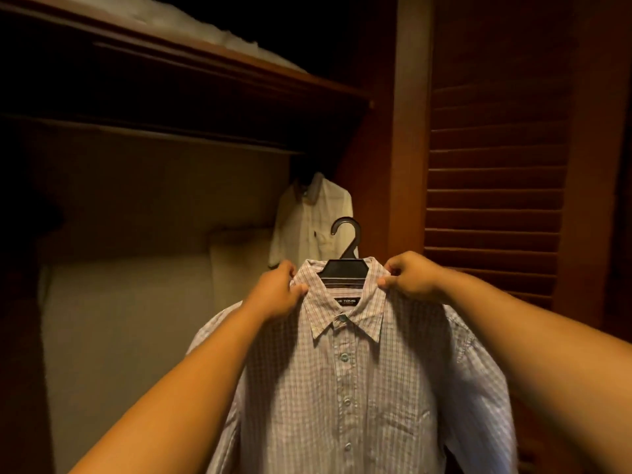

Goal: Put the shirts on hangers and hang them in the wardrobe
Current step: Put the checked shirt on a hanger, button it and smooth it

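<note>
Hands (345,285) around checked shirt (359,388) collar

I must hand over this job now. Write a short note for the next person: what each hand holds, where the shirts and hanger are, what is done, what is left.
Left hand: grips the checked shirt at its left shoulder, by the collar.
Right hand: pinches the same shirt at the other shoulder.
The checked shirt is buttoned and already on the black hanger; its hook is free, below the wardrobe rail.
Done: a white shirt hangs at the right end of the wardrobe.
Left: raise the checked shirt and hook it on the rail, probably beside the white one. Other shirts are not in view.
</note>
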The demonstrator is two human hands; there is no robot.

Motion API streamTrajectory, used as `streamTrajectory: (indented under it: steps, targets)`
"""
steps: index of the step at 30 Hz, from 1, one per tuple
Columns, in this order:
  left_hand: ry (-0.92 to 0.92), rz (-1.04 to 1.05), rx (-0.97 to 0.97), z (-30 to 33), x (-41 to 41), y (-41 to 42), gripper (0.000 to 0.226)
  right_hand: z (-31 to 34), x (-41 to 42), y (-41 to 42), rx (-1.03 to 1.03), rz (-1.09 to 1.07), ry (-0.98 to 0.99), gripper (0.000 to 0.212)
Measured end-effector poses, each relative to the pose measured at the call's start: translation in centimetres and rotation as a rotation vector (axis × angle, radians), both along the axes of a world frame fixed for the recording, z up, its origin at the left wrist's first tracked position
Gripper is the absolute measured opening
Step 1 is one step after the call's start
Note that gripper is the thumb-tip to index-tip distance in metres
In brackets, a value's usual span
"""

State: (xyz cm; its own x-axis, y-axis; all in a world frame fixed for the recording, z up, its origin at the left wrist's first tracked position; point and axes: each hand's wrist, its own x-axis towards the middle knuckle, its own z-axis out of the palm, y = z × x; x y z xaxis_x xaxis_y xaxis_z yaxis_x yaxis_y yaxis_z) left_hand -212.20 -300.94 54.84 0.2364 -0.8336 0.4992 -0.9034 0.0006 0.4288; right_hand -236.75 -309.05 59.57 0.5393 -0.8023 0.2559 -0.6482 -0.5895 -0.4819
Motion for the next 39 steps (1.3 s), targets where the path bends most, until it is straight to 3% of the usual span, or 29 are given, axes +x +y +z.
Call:
streamTrajectory:
  steps: [13,21,30,34,39]
  targets:
    - [-0.163,0.030,-0.399,10.9,15.6,-19.2,0.025,12.0,14.7,-14.7,-0.208,-0.006,-0.142,0.013]
    - [-0.112,0.036,-0.497,13.6,20.0,-28.2,0.029,15.3,19.4,-21.2,-0.271,-0.066,-0.096,0.019]
    - [0.080,-0.060,-0.451,15.5,22.5,-34.0,0.037,18.5,22.3,-24.8,-0.322,-0.111,-0.009,0.010]
    - [0.232,-0.054,-0.303,16.2,22.9,-36.4,0.030,19.6,23.4,-25.6,-0.378,-0.152,-0.005,0.005]
    - [0.221,-0.061,-0.102,16.9,22.7,-39.6,0.037,21.2,24.9,-26.7,-0.432,-0.194,-0.007,0.015]
